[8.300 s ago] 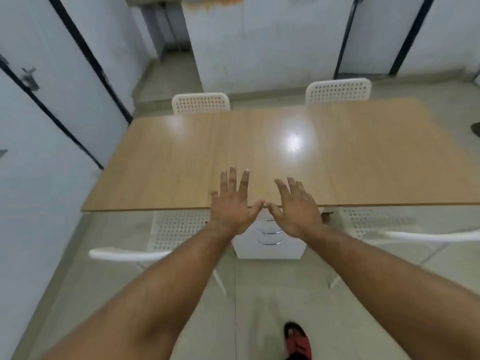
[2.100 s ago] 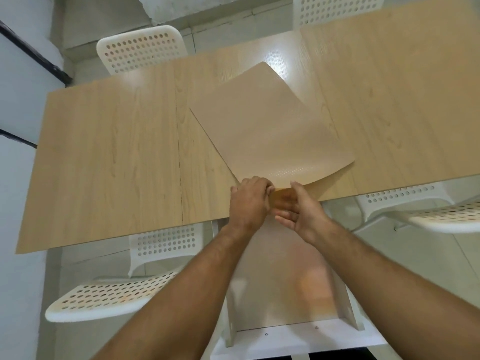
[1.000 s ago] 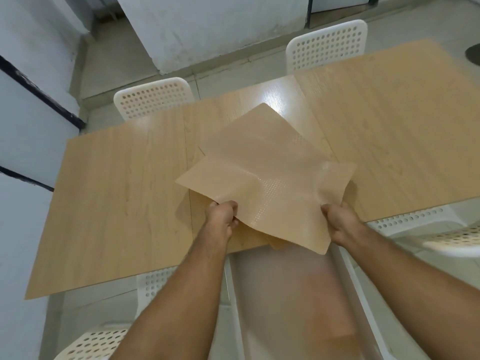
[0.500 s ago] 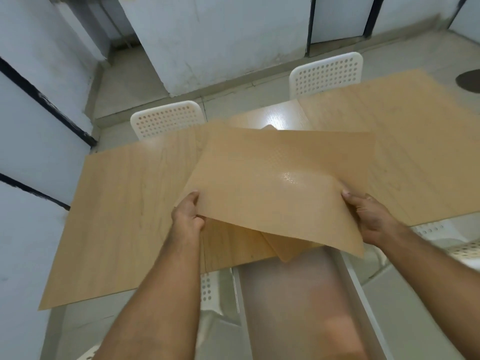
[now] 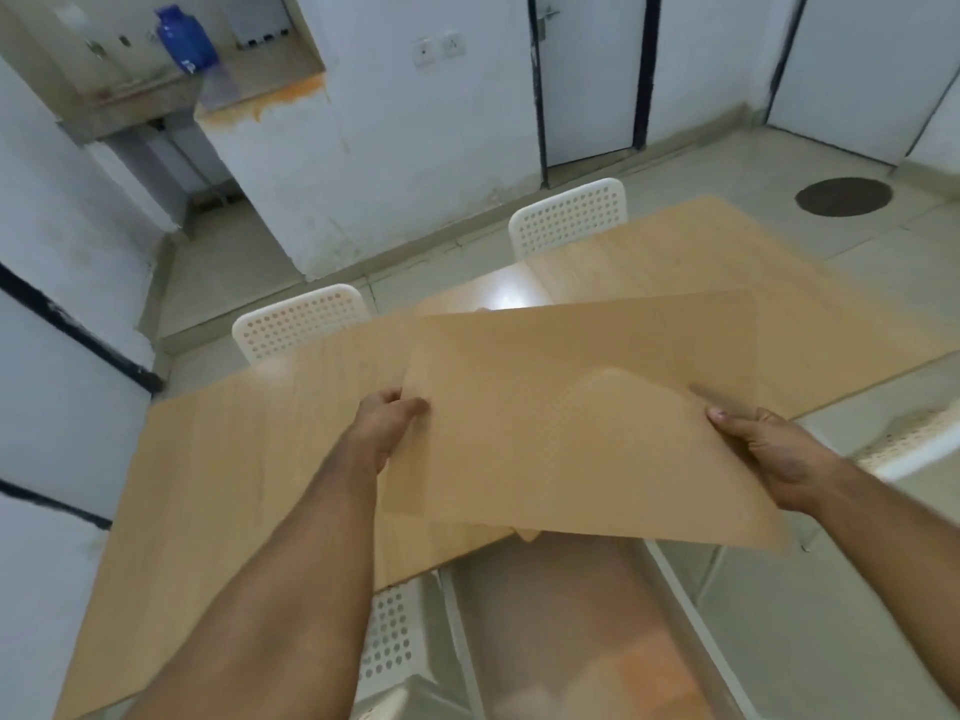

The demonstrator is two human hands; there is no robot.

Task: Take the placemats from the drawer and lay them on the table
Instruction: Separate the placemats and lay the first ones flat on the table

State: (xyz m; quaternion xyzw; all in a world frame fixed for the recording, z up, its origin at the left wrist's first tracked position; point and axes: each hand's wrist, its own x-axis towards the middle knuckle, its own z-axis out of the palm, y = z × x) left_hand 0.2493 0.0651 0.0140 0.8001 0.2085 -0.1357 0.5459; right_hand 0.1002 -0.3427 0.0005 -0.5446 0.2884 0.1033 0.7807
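Note:
A tan placemat [image 5: 582, 423] hangs flat above the wooden table [image 5: 234, 485], held at both short sides. My left hand [image 5: 387, 426] pinches its left edge and my right hand [image 5: 769, 449] grips its near right corner. Beneath it, a small corner of another placemat [image 5: 527, 535] peeks out at the table's near edge. The open white drawer [image 5: 566, 631] lies below the table edge, directly in front of me, with a pale tan bottom showing.
Two white perforated chairs [image 5: 301, 324] [image 5: 569, 213] stand at the table's far side, and another chair [image 5: 389, 646] sits under the near edge. A white chair [image 5: 914, 439] is at right. White walls and doors ring the room.
The held placemat has risen and flattened out, and the view has tilted up to show more of the room. Both hands keep their grip on its sides.

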